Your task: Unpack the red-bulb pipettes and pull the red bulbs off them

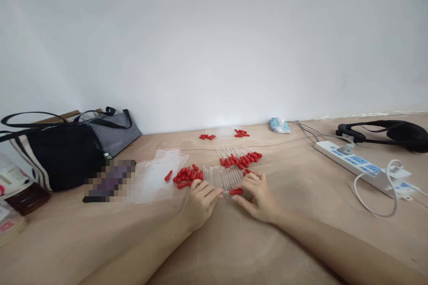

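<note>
Low over the table, my left hand [199, 200] is closed in a pinch on a thin glass dropper tube [226, 193]; most of that tube is hidden by the fingers. A red rubber bulb [236, 191] sits at the tube's right end, between the thumb and fingers of my right hand [257, 196]. Just beyond both hands lies a row of clear glass tubes [217, 177]. Loose red bulbs [187, 174] are heaped to the left of that row. Behind it, several droppers with red bulbs fitted [242, 159] lie side by side.
Clear zip bags [163, 171] lie left of the bulbs. Farther back are a bag of droppers [225, 132] and a blue-white crumpled packet [280, 125]. A power strip [359, 162] with cables and a black headset [384, 133] are at right; a black bag [70, 156] stands at left.
</note>
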`<state>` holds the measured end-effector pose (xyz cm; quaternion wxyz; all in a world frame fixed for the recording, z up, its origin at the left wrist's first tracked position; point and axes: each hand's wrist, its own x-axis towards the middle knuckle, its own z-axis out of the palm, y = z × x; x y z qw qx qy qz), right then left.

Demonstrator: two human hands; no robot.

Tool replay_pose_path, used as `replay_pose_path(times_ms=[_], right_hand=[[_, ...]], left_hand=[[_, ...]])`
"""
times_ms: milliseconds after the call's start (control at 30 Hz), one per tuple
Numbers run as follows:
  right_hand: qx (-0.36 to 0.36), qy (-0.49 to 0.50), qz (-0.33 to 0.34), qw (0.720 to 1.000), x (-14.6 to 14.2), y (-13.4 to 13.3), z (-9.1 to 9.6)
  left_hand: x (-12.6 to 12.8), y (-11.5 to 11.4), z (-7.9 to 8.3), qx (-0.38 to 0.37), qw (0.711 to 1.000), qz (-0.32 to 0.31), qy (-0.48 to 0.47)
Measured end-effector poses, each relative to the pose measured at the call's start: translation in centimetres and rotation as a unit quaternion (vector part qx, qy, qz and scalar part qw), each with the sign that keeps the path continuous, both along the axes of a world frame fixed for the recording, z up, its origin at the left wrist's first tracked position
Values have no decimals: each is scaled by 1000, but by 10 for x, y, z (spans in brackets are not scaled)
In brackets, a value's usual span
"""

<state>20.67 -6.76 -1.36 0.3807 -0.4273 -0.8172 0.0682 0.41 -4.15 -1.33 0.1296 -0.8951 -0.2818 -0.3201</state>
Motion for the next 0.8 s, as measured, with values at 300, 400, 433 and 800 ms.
replay_pose_path(times_ms=[300,400,433,800], right_hand=[[54,-67,24,996,4,-9,-6],[42,-63,35,996,5,-8,-6],[37,-63,44,996,8,-7,-7],[-64,110,-111,986,53,30,-10]], left_hand=[[-1,-10,7,-24,998,-41,49],[-1,-10,6,-31,998,-46,43],[-3,-9,6,-31,997,-49,41],[-22,15,4,-50,993,73,-75]])
